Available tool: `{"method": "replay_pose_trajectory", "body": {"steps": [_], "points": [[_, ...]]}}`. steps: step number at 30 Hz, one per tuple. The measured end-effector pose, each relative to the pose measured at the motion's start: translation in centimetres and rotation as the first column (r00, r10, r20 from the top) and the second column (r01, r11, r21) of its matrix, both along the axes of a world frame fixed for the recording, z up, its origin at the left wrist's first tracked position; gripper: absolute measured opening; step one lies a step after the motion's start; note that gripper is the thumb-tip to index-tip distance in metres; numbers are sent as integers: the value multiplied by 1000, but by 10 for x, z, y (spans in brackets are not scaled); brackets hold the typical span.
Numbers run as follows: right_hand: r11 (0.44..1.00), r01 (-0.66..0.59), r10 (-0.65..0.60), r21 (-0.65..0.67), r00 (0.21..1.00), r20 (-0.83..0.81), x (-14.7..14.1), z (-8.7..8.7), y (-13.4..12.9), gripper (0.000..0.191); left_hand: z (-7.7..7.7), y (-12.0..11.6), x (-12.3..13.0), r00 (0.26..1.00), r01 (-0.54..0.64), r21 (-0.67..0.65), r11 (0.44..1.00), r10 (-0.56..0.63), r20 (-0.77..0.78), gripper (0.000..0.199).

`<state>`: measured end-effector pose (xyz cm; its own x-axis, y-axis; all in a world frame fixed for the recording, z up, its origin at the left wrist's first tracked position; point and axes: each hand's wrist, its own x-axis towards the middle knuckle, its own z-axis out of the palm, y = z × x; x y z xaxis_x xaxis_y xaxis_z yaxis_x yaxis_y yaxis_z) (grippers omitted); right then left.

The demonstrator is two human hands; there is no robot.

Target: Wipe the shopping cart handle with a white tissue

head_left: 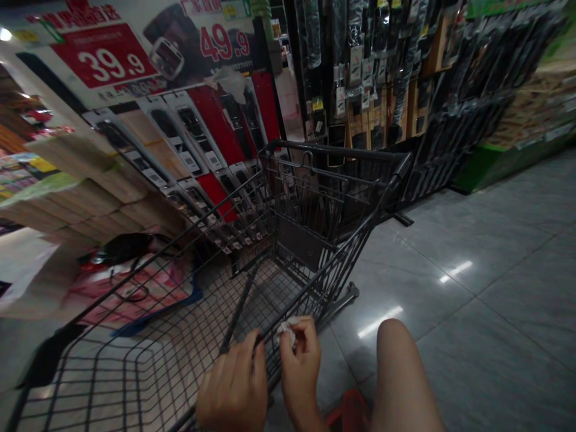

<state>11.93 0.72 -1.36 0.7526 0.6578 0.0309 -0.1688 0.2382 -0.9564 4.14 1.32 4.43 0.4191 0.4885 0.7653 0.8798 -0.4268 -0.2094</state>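
A dark metal shopping cart (pixel 297 240) stands in front of me, its wire basket holding nothing that I can see. My left hand (pixel 236 381) is at the cart's near side rail, fingers bent over the dark bar. Just right of it, my right hand (pixel 300 360) pinches a small crumpled white tissue (pixel 288 329) between thumb and fingers, close against the same rail. The lower parts of both hands run out of the bottom of the view.
Behind the cart, racks hold packaged belts (pixel 193 135) under price signs (pixel 112 60). Pink packages (pixel 135 282) lie beyond the basket at left. A bare knee (pixel 398 354) and a red object (pixel 353 414) are at the bottom, over grey tiled floor (pixel 508 282).
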Motion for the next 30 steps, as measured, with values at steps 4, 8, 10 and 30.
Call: {"method": "replay_pose_trajectory", "body": {"steps": [4, 8, 10, 30], "points": [[998, -62, 60, 22, 994, 95, -11, -1, -10, 10, -2, 0, -3, 1000, 5, 1, 1000, -5, -3, 12], [990, -121, 104, 73, 974, 200, -17, -3, -16, 16, -1, -2, -6, 1000, 15, -4, 1000, -15, 8, 10], [990, -93, 68, 102, 972, 226, -15, -5, -14, 17, 0, -2, -8, 1000, 20, -9, 1000, -20, 1, 11], [953, 304, -295, 1, 925, -240, 63, 1, 37, 19, -3, 0, -8, 998, -28, 56, 998, 31, -58, 16]]}}
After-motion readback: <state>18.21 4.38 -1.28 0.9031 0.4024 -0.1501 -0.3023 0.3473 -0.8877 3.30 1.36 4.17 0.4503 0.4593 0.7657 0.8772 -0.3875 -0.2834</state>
